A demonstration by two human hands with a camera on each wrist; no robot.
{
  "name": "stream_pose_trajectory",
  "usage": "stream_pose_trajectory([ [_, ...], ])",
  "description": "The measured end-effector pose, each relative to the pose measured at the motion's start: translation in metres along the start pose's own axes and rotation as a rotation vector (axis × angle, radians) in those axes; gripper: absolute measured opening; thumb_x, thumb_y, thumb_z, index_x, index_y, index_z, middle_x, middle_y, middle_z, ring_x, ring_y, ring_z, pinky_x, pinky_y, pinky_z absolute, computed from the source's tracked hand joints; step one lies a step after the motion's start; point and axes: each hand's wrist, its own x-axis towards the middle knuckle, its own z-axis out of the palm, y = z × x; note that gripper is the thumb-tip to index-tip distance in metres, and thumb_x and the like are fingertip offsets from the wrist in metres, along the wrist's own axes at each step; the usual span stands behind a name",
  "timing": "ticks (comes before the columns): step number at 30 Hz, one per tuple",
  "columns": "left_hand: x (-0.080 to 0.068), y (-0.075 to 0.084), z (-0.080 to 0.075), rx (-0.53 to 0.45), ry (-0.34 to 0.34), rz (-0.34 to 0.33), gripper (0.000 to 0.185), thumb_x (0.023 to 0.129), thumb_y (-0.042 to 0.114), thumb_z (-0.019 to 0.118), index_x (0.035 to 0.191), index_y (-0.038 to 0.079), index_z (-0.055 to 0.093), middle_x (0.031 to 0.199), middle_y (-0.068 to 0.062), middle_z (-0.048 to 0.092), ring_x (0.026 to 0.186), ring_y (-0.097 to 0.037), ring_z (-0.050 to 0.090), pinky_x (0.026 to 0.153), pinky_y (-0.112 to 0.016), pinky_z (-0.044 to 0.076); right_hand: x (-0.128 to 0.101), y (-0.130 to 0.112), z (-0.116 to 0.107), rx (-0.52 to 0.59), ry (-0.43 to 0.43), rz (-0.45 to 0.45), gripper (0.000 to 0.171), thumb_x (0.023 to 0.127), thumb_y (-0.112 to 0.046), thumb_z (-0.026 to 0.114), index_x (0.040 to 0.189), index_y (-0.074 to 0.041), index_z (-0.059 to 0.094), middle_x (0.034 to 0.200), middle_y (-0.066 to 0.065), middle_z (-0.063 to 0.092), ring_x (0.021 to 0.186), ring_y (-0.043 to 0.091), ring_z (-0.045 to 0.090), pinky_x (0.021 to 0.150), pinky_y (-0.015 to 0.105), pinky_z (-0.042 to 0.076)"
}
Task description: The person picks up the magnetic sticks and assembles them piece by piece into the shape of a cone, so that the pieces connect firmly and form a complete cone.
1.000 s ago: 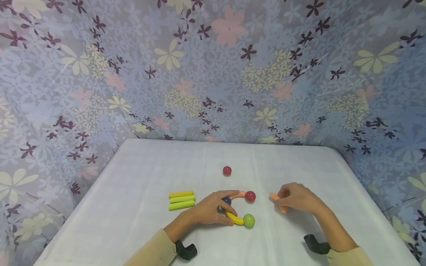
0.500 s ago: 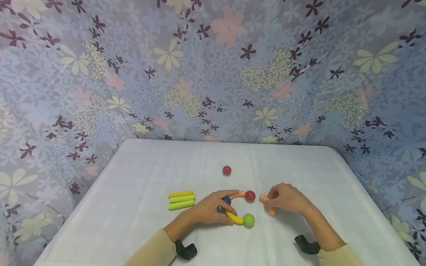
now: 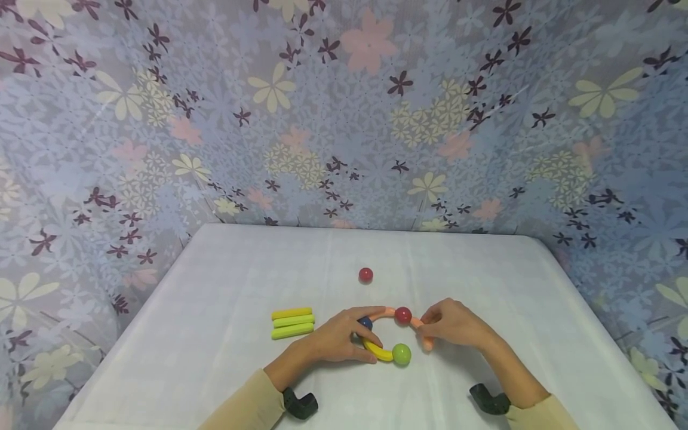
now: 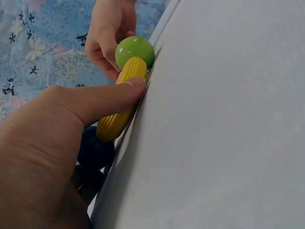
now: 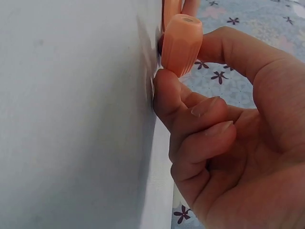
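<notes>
My left hand (image 3: 341, 337) pinches a ribbed yellow curved rod (image 3: 383, 354) of a magnetic building set between thumb and finger, while its index finger reaches onto an orange curved rod (image 3: 386, 312). A dark blue ball (image 3: 365, 323) joins these two rods beneath the hand. At the yellow rod's free end is a green ball (image 3: 401, 354); a red ball (image 3: 403, 315) ends the orange one. My right hand (image 3: 457, 322) grips a second orange curved rod (image 5: 182, 45) by fingers and thumb. Its far end is right at the red ball; its near end points toward the green ball, apart from it.
Another red ball (image 3: 366, 275) lies farther back on the white-covered table (image 3: 258, 263). Several yellow and lime straight rods (image 3: 293, 321) lie side by side left of the left hand. A floral curtain (image 3: 344, 119) hangs behind the table.
My right hand has moved left with its orange curved rod, bringing the rod's end up to the red ball. The left hand stays in place.
</notes>
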Motion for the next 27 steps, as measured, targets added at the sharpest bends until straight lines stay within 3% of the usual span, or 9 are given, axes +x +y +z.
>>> stream_pose_trajectory([
  [13,0.000,0.001,0.000,-0.009,-0.007,-0.040,0.028,0.078,0.042,0.078,0.105,0.034,0.075,0.152,0.010,0.031,0.139,-0.010,0.025,0.111,-0.041,0.027,-0.003,-0.008,0.006,0.025,-0.004,-0.008,0.043,0.078,-0.039,0.076,0.103,-0.004,0.070,0.089,0.001,0.065,0.082,0.017,0.056,0.068,0.037,0.049],
  [27,0.000,0.001,0.001,-0.015,-0.004,-0.056,0.028,0.078,0.043,0.078,0.106,0.036,0.074,0.153,0.009,0.030,0.138,-0.011,0.026,0.110,-0.043,0.028,0.000,-0.011,0.013,0.031,-0.011,0.008,0.045,0.079,-0.040,0.076,0.106,-0.005,0.068,0.078,-0.001,0.064,0.075,0.017,0.055,0.063,0.033,0.047],
])
